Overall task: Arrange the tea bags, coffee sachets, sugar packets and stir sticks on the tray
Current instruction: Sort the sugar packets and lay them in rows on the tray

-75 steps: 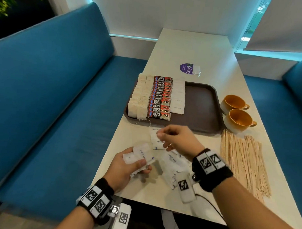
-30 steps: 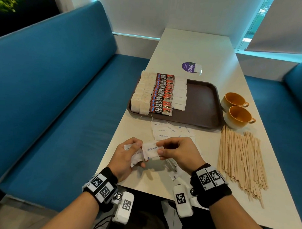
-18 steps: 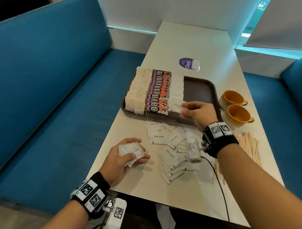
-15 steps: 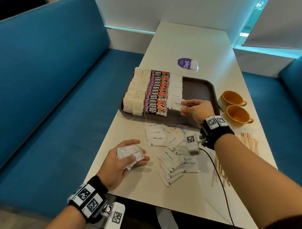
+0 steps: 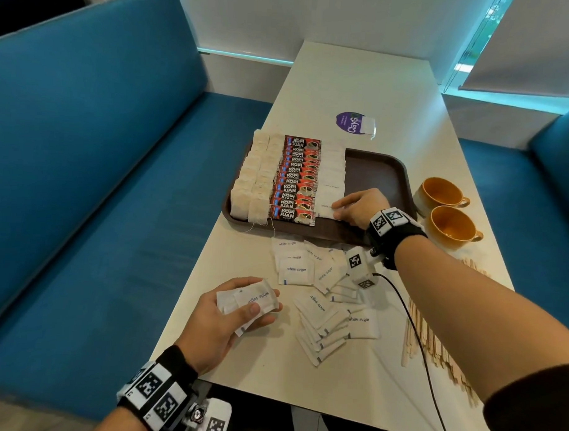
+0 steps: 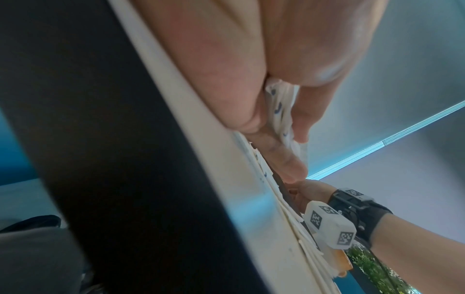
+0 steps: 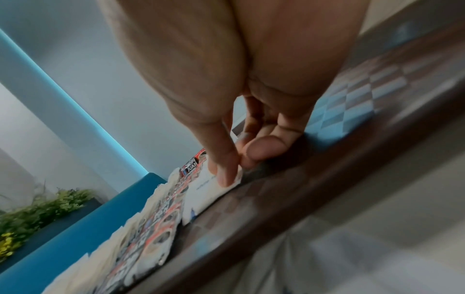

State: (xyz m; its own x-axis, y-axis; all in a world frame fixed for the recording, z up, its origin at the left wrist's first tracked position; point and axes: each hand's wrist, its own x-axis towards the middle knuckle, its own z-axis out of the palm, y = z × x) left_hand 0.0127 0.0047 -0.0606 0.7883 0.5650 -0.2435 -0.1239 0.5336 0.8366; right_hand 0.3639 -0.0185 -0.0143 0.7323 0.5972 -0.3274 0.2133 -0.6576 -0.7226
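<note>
Sugar packet (image 5: 328, 210) now lies at the near end of the sugar row on tray (image 5: 378, 167), where right hand (image 5: 361, 208) has carried it, fingertips pinching its edge. Left hand (image 5: 221, 322) grips spare packets (image 5: 248, 299). Row nearly full.

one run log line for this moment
step: placing sugar packet on tray | right hand: pinching it | left hand: holding sugar packets | stir sticks: on table
</note>
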